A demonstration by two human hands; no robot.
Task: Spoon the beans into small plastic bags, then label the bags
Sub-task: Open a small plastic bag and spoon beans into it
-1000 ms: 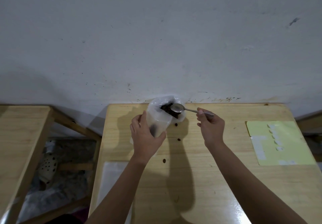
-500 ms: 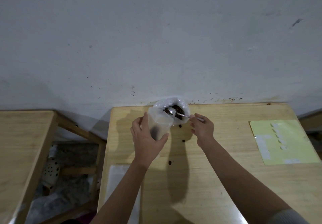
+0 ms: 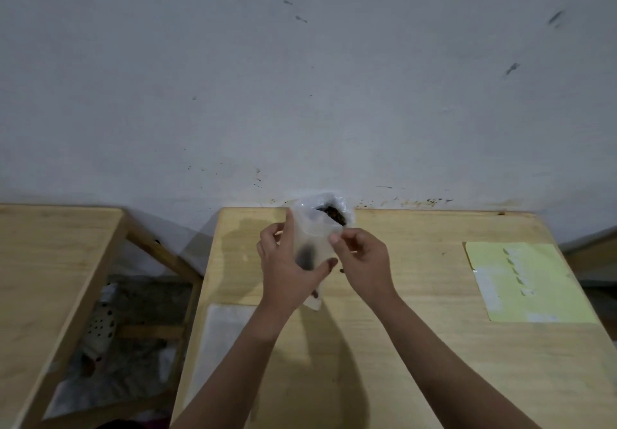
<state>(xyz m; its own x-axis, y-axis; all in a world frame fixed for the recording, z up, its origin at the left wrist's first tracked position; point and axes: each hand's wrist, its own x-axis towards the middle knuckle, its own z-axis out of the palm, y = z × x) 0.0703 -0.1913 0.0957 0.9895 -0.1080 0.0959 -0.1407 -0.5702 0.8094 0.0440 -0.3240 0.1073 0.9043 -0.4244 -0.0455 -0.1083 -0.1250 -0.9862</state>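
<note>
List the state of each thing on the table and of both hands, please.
small plastic bag: held up, some beans inside.
big bag of beans: open, by the wall.
left hand: grips the small bag.
right hand: pinches the small bag's edge; spoon not visible.
label sheet: flat, some labels gone.
stack of empty bags: flat.

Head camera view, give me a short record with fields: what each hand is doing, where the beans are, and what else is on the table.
left hand: left hand grips the small plastic bag from the side
right hand: right hand pinches the small bag's upper edge; no spoon visible
small bag contents: dark blurred patch, likely beans
bean supply: big bag of beans open at the table's far edge
loose bean: one on the table
labels: yellow label sheet at right
spare bags: flat clear stack at left
</note>
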